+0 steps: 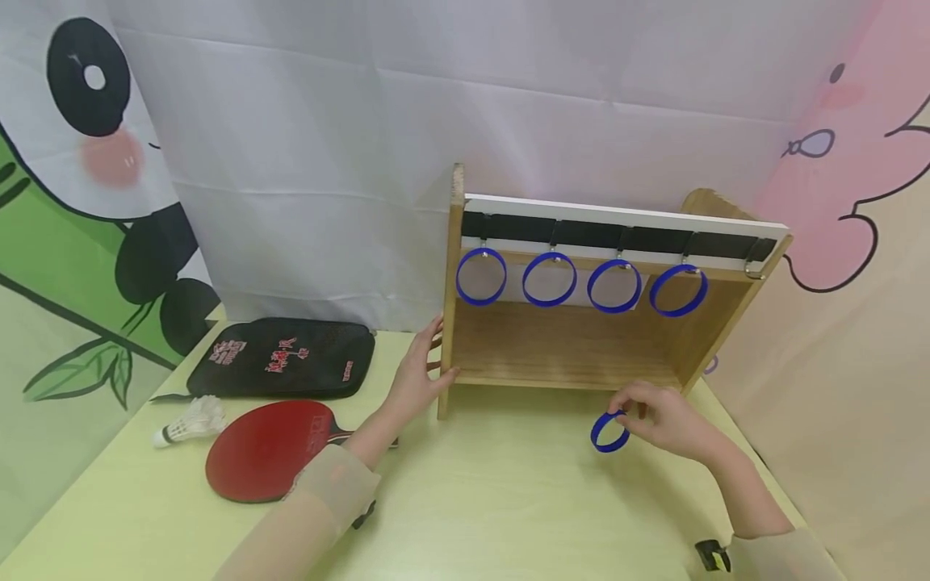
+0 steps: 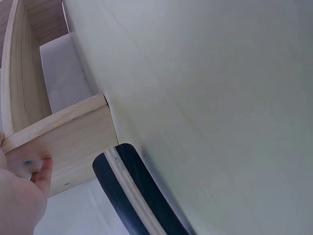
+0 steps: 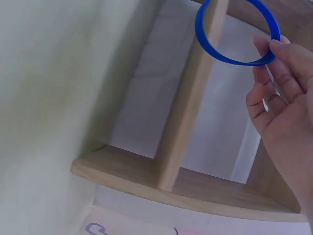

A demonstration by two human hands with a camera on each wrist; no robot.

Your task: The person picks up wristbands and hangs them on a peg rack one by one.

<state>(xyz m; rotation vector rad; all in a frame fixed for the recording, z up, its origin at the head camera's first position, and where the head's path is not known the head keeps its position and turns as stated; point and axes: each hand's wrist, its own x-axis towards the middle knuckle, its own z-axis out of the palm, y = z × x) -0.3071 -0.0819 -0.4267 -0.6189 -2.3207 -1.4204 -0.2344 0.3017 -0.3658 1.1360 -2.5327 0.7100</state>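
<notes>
My right hand (image 1: pixel 664 420) pinches a blue ring (image 1: pixel 609 432) between thumb and fingers, in front of the lower right of a small wooden rack (image 1: pixel 567 379). In the right wrist view the ring (image 3: pixel 208 46) overlaps the rack's wooden bar (image 3: pixel 190 98), while the other fingers are loosely bent. Several more blue rings (image 1: pixel 550 279) hang in a row from metal hooks along the rack's black and white front strip (image 1: pixel 581 234). The rightmost hook (image 1: pixel 754 271) holds no ring. My left hand (image 1: pixel 414 375) rests against the rack's left side panel (image 2: pixel 73 137), fingers spread along it.
Left of the rack lie a red table tennis bat (image 1: pixel 265 452), a white shuttlecock (image 1: pixel 194 420) and a black zipped case (image 1: pixel 283 359). The bat's handle (image 2: pixel 134 196) reaches close to the rack under my left forearm. A printed cloth (image 1: pixel 305 161) hangs behind the pale table (image 1: pixel 494 500).
</notes>
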